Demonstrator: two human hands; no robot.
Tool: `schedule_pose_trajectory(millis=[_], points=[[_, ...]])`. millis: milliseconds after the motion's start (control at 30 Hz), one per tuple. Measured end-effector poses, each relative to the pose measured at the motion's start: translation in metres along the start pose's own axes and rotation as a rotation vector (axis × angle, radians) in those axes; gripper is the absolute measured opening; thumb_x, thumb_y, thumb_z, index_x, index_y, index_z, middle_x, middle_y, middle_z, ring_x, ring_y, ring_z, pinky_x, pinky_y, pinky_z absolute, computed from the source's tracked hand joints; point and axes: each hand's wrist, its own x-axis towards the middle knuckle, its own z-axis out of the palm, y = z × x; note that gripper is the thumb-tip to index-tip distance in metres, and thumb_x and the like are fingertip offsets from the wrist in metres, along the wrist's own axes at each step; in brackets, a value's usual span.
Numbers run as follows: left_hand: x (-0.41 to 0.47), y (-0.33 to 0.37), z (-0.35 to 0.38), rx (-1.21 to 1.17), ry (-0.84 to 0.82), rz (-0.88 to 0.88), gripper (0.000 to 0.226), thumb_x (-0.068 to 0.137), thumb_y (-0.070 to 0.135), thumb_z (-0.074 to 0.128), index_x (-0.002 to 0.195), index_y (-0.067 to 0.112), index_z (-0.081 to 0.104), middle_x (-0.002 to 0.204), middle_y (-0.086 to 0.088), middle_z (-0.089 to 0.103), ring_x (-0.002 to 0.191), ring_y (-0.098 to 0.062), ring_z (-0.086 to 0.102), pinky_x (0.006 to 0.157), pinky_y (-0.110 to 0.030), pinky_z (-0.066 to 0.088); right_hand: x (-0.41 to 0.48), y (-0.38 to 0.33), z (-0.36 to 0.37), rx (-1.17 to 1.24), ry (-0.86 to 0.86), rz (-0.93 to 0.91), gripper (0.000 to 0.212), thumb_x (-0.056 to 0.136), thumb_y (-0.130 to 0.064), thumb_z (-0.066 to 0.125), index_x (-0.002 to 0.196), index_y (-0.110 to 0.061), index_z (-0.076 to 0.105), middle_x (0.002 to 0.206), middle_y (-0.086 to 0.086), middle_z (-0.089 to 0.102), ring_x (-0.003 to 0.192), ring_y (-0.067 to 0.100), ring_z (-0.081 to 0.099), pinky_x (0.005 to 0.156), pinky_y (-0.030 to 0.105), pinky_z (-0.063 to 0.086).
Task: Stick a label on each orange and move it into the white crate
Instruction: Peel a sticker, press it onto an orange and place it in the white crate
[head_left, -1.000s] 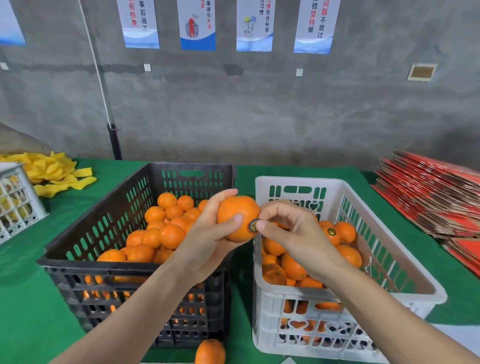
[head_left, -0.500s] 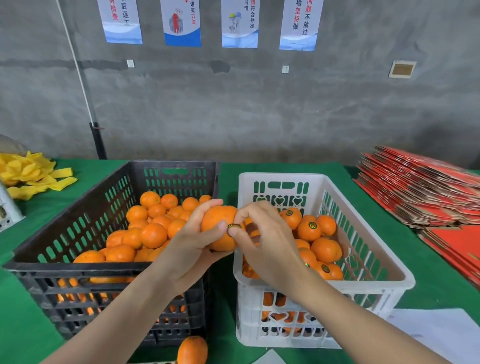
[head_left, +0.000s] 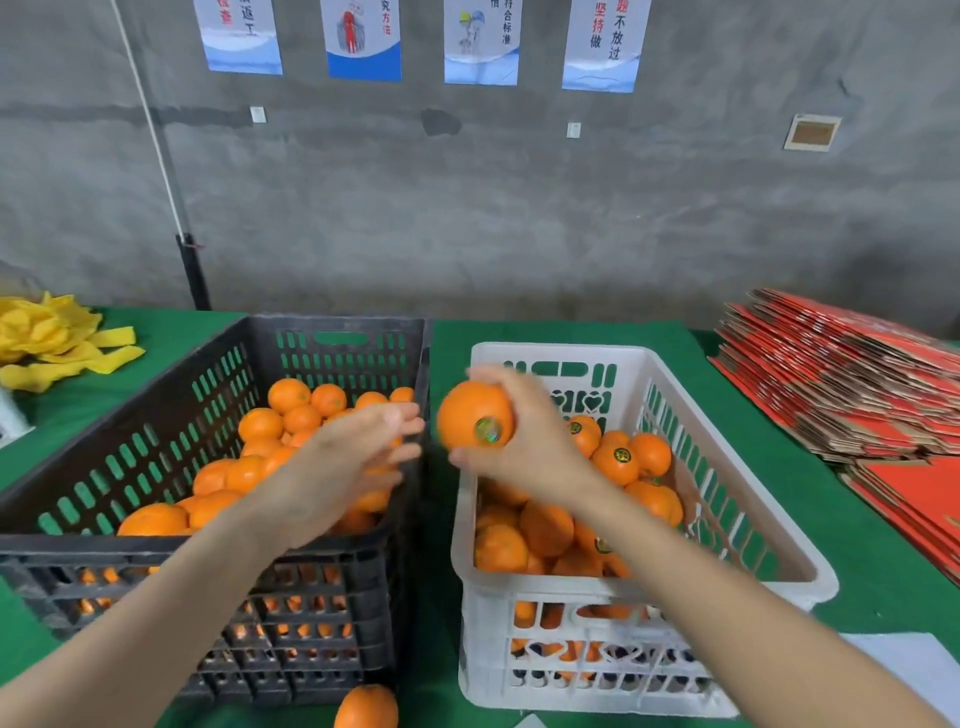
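The right hand grips the round, labelled orange above the left rim of the white slotted plastic crate (interior lies right and down); the left hand hovers open.

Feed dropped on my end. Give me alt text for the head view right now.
The right hand grips a labelled orange over the left rim of the white crate; the left hand, open, hovers over the black crate of oranges. A loose orange lies on the green table.

Held orange: label blurred, unreadable.
My left grip: fingertips blurred.
Posters: tops cut off.
Loose orange: bottom cut off.
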Motion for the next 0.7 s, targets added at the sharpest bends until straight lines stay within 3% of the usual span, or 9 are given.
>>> schedule_pose_trajectory(millis=[100, 200, 300, 433, 500, 600, 700], points=[[0.007, 0.003, -0.017, -0.041, 0.332, -0.070, 0.029, 0.102, 0.022, 0.040, 0.123, 0.013, 0.058, 0.125, -0.012, 0.062, 0.112, -0.029, 0.061, 0.094, -0.044, 0.046, 0.049, 0.065, -0.033, -0.117, 0.179, 0.279, 0.070, 0.070, -0.013, 0.078, 0.129, -0.016, 0.041, 0.127, 0.009, 0.042, 0.103, 0.018, 0.046, 0.082, 0.023, 0.037], [0.010, 0.001, -0.033, -0.124, 0.436, -0.091, 0.028, 0.102, 0.017, 0.038, 0.120, 0.008, 0.058, 0.113, -0.014, 0.066, 0.099, -0.030, 0.065, 0.077, -0.039, 0.051, 0.070, 0.143, -0.057, -0.315, 0.228, 0.518, 0.062, 0.075, -0.013, 0.073, 0.127, -0.009, 0.039, 0.126, 0.021, 0.040, 0.103, 0.039, 0.052, 0.085, 0.037, 0.042], [0.010, 0.000, -0.044, -0.129, 0.527, -0.089, 0.026, 0.101, 0.017, 0.040, 0.113, 0.009, 0.061, 0.103, -0.011, 0.069, 0.094, -0.027, 0.067, 0.072, -0.035, 0.050, 0.074, 0.208, -0.057, -0.465, 0.185, 0.614, 0.065, 0.075, -0.027, 0.077, 0.124, -0.006, 0.039, 0.124, 0.023, 0.042, 0.107, 0.044, 0.051, 0.089, 0.045, 0.043], [0.018, 0.001, -0.061, -0.131, 0.594, -0.057, 0.026, 0.100, 0.014, 0.040, 0.104, 0.012, 0.065, 0.088, -0.004, 0.072, 0.083, -0.021, 0.071, 0.075, -0.037, 0.052, 0.083, 0.251, -0.059, -0.563, -0.053, 0.685, 0.064, 0.086, -0.022, 0.063, 0.140, -0.010, 0.033, 0.134, 0.027, 0.044, 0.122, 0.042, 0.045, 0.100, 0.043, 0.040], [0.021, 0.003, -0.067, -0.107, 0.602, -0.062, 0.025, 0.100, 0.011, 0.041, 0.103, 0.013, 0.065, 0.091, -0.004, 0.073, 0.083, -0.020, 0.071, 0.071, -0.034, 0.052, 0.090, 0.258, -0.064, -0.608, -0.231, 0.751, 0.070, 0.088, -0.022, 0.058, 0.148, -0.015, 0.023, 0.143, 0.023, 0.039, 0.129, 0.038, 0.040, 0.106, 0.042, 0.035], [0.035, 0.000, -0.073, 0.108, 0.555, -0.107, 0.022, 0.096, 0.001, 0.050, 0.111, 0.011, 0.063, 0.101, -0.007, 0.071, 0.092, -0.021, 0.069, 0.065, -0.026, 0.053, 0.097, 0.252, -0.066, -0.704, -0.471, 0.827, 0.076, 0.089, -0.023, 0.052, 0.151, -0.020, 0.009, 0.153, 0.016, 0.026, 0.138, 0.036, 0.029, 0.113, 0.047, 0.027], [0.059, -0.011, -0.070, 0.699, 0.299, -0.203, 0.031, 0.088, 0.001, 0.064, 0.116, 0.014, 0.058, 0.111, -0.003, 0.064, 0.104, -0.022, 0.063, 0.072, -0.021, 0.054, 0.099, 0.219, -0.053, -0.975, -0.274, 0.654, 0.064, 0.090, -0.037, 0.054, 0.146, -0.020, 0.028, 0.150, 0.015, 0.029, 0.136, 0.036, 0.031, 0.110, 0.055, 0.028]])
